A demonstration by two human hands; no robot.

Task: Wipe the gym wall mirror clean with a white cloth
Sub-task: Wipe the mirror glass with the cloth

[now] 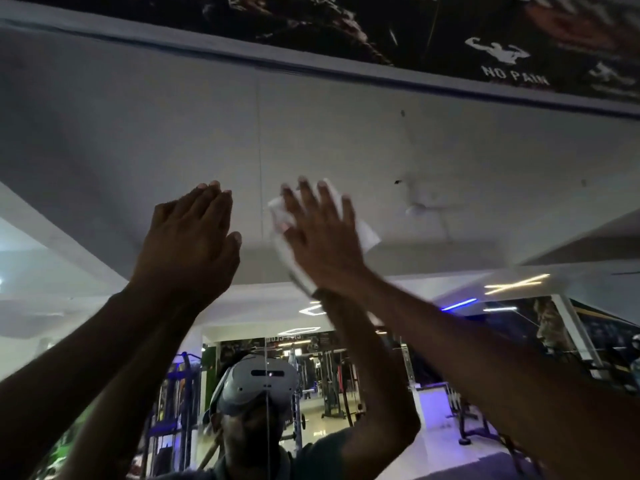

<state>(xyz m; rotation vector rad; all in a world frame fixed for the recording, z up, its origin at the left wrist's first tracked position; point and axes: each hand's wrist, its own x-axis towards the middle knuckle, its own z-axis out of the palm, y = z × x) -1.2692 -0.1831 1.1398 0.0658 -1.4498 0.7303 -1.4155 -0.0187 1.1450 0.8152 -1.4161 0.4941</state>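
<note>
mid-wipe: right hand (322, 233), fingers spread, presses the white cloth (367, 233) high on the wall mirror (450, 150); left hand (190, 237) flat, fingers straight; cleaned extent indeterminate.

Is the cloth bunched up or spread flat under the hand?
Mostly spread: the white cloth shows beyond the flat right hand on both sides, against the mirror.

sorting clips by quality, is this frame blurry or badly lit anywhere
Head view: the right hand and white cloth are motion-smeared, the left hand sharper; both arms are dark against the mirror, which reflects bright ceiling strips; wide-angle bending curves the mirror's top edge.
</note>
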